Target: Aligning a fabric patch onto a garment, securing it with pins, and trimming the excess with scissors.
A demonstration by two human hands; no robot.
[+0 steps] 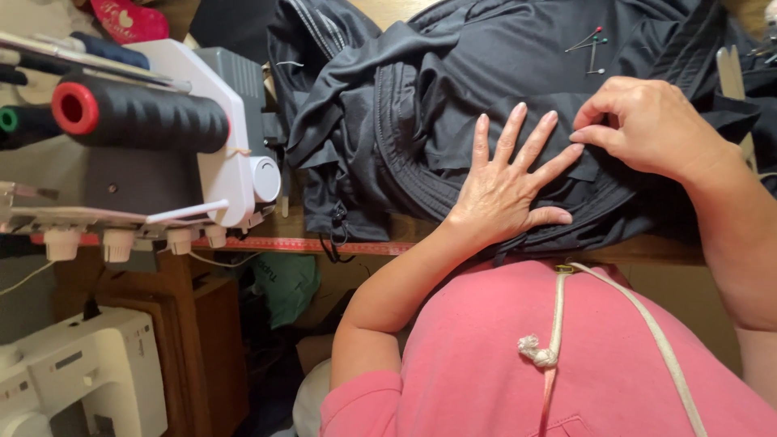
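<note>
The black garment (453, 105) lies bunched across the wooden bench (647, 251), with its near folds overhanging the bench edge just in front of the person's pink shirt (486, 356). The left hand (506, 182) rests flat on the cloth, fingers (518, 133) spread apart and pressing downward; the right hand (647, 125) sits just beside it to the right, thumb and forefinger closed together on a small pleat of fabric, touching the left hand's fingertip. To do this step well, judged from the pose: keep the flat hand holding the layers taut and still, so that the pinching hand can fold or align a narrow edge without the slippery cloth creeping. The fabric appears thin, smooth and faintly glossy, probably a synthetic weave, with a ribbed elastic band (409, 137) curving through the folds and a drawcord (338, 226) hanging at the near left. Several slim metal pins (592, 44) with small coloured heads are stuck in the cloth far of the right hand. A red measuring strip (307, 243) runs along the bench's near edge. At left stands a white plastic overlock machine (210, 121) carrying a black thread cone (146, 120) with a red core, and a rounded white sewing machine (81, 380) sits lower, near left. A pale cord (631, 316) with a knot crosses the shirt.
</note>
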